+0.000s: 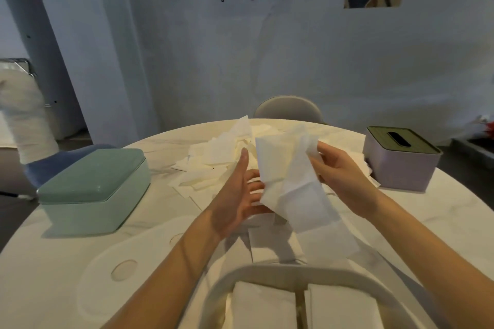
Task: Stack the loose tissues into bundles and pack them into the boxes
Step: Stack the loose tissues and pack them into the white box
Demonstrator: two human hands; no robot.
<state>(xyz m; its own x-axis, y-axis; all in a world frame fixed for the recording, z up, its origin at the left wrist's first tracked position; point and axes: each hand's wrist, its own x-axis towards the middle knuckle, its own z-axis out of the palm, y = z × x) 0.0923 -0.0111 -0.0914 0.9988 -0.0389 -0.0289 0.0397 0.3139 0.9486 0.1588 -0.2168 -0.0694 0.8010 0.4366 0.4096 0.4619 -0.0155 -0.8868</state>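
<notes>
arms: bare to elbow | sleeves: none visible | hands: bare, ungloved

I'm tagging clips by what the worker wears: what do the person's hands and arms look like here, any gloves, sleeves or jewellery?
Both forearms are bare right to the bottom edge of the picture, with no sleeve showing. The left hand and the right hand wear no gloves. No ring, watch or bracelet can be seen on the fingers or wrists that show. No cables, straps or markings appear on either arm.

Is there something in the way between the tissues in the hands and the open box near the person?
Nothing visible blocks it. The tissues, held by the left hand and right hand, hang above the table, just beyond the open box.
</notes>
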